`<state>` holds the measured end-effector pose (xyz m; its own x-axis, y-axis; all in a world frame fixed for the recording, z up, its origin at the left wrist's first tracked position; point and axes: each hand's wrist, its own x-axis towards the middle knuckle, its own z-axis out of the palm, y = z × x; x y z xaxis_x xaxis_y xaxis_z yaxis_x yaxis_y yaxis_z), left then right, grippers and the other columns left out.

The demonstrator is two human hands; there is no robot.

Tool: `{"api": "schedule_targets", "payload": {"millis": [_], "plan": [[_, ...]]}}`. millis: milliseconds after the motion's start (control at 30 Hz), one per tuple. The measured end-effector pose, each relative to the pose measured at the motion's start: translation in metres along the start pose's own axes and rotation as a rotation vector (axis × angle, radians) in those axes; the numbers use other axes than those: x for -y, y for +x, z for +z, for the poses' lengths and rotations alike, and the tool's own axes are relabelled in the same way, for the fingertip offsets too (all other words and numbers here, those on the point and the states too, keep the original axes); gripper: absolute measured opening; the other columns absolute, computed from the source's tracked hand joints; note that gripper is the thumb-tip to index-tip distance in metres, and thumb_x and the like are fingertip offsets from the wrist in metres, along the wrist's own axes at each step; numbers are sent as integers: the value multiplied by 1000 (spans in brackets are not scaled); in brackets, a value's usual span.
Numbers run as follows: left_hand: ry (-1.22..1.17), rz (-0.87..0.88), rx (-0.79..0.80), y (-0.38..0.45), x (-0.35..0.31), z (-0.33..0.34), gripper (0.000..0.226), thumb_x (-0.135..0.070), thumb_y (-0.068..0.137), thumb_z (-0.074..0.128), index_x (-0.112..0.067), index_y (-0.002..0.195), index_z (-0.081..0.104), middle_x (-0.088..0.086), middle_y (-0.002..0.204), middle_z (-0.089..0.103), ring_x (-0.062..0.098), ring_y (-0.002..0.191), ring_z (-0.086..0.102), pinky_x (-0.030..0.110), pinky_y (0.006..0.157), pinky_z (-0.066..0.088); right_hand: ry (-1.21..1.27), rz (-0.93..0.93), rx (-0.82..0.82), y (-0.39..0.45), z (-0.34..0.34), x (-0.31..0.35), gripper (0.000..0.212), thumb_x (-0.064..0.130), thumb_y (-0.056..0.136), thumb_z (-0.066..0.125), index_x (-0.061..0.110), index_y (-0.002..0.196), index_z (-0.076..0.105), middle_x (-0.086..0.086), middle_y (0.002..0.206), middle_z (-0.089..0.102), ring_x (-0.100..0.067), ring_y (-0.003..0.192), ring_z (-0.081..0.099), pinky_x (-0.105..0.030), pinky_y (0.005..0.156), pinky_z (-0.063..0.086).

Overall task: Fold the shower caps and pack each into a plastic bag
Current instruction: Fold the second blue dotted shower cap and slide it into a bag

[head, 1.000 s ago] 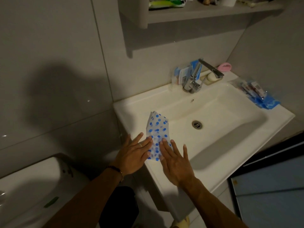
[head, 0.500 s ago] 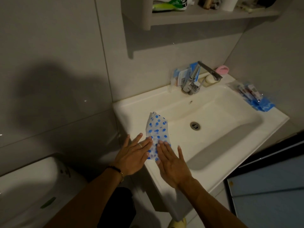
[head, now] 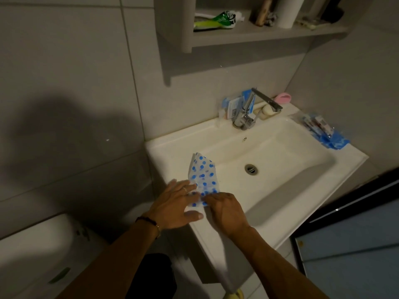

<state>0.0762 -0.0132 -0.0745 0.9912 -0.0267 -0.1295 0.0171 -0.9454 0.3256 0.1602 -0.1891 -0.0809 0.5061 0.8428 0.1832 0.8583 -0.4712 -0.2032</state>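
While the cap (head: 203, 178) lies part-folded on the sink (head: 172, 147) rim's near-left corner, the left hand (head: 174, 206) presses flat beside its near end and the right hand (head: 224, 208) curls its fingertips onto the near edge, apparently pinching it. Fold that edge away squarely, keep the left palm pinning, then crease firmly.

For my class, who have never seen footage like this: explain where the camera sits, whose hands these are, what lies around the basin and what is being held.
The camera is worn on a person's head, looking down at their own bare hands; there is no machine. The left hand lies flat on a folded white shower cap with blue dots on the rim of the white ceramic basin. The right hand has curled fingers at the cap's near edge, apparently pinching it. A chrome tap stands behind, and small blue packets lie on the far rim.
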Motion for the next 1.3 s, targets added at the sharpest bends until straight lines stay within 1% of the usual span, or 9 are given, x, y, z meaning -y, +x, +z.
{"api": "schedule_targets", "payload": {"millis": [167, 300, 467, 633, 733, 867, 1033, 1100, 1300], "plan": [[-343, -90, -244, -4, -5, 8, 28, -40, 92, 51, -19, 106, 64, 1, 95, 64, 9, 89, 54, 34, 79, 53, 419, 312, 137, 10, -19, -9, 17, 27, 85, 67, 20, 99, 63, 1, 103, 68, -15, 87, 65, -20, 71, 53], [-565, -176, -232, 0, -12, 1, 29, -23, 90, 59, -18, 118, 54, 1, 117, 61, 15, 99, 63, 30, 76, 58, 800, 647, 132, 14, -17, -9, 9, 18, 90, 60, 13, 96, 57, -6, 104, 66, -19, 89, 66, -35, 71, 60], [-216, -209, -348, 8, -16, 5, 43, -29, 89, 60, -21, 130, 48, 4, 124, 51, 17, 108, 51, 28, 84, 51, 669, 699, 57, 19, -8, 0, 26, 14, 84, 68, 10, 108, 59, -9, 112, 65, -25, 99, 65, -38, 85, 57], [143, 23, -223, 15, -6, 15, 63, -15, 51, 90, -17, 110, 68, 4, 114, 68, 31, 108, 60, 42, 84, 53, 423, 666, 34, 18, -3, 0, 33, 28, 81, 72, 9, 107, 64, -10, 109, 65, -22, 93, 65, -28, 76, 56], [92, 33, -127, 16, -1, 14, 52, -23, 88, 62, -18, 137, 45, -1, 142, 47, 30, 138, 30, 47, 111, 24, -33, 310, -27, 12, 4, 6, 39, 39, 75, 73, 13, 103, 67, -10, 106, 68, -27, 95, 64, -37, 75, 55], [69, 13, -52, 15, 11, 18, 64, -58, 90, 0, -31, 148, 6, -12, 154, 20, 20, 145, 1, 42, 113, -10, -35, 278, 105, 18, 15, 24, 56, 42, 99, 17, 13, 134, 51, -9, 136, 55, -28, 127, 50, -55, 100, 39], [93, 53, -69, 14, 25, 30, 75, -63, 86, -10, -28, 147, 15, -9, 154, 23, 18, 145, 6, 44, 113, -9, -26, 234, 242, -12, 23, -4, 55, 46, 99, 6, 29, 149, -9, 12, 155, -14, -16, 144, -15, -44, 112, -15], [74, 50, -88, 14, 25, 30, 77, -63, 87, -9, -26, 147, 22, -8, 153, 26, 20, 144, 10, 44, 113, -8, -50, 260, 250, -24, 19, -17, 55, 47, 98, 3, 30, 149, -10, 14, 153, -15, -16, 145, -13, -41, 113, -15], [55, 60, -93, 12, 20, 26, 76, -62, 86, -9, -27, 147, 19, -8, 153, 25, 20, 144, 9, 45, 112, -10, -144, 191, 169, -9, 4, -9, 55, 41, 99, 17, 16, 148, 28, -5, 153, 30, -27, 142, 25, -54, 113, 8]]}}
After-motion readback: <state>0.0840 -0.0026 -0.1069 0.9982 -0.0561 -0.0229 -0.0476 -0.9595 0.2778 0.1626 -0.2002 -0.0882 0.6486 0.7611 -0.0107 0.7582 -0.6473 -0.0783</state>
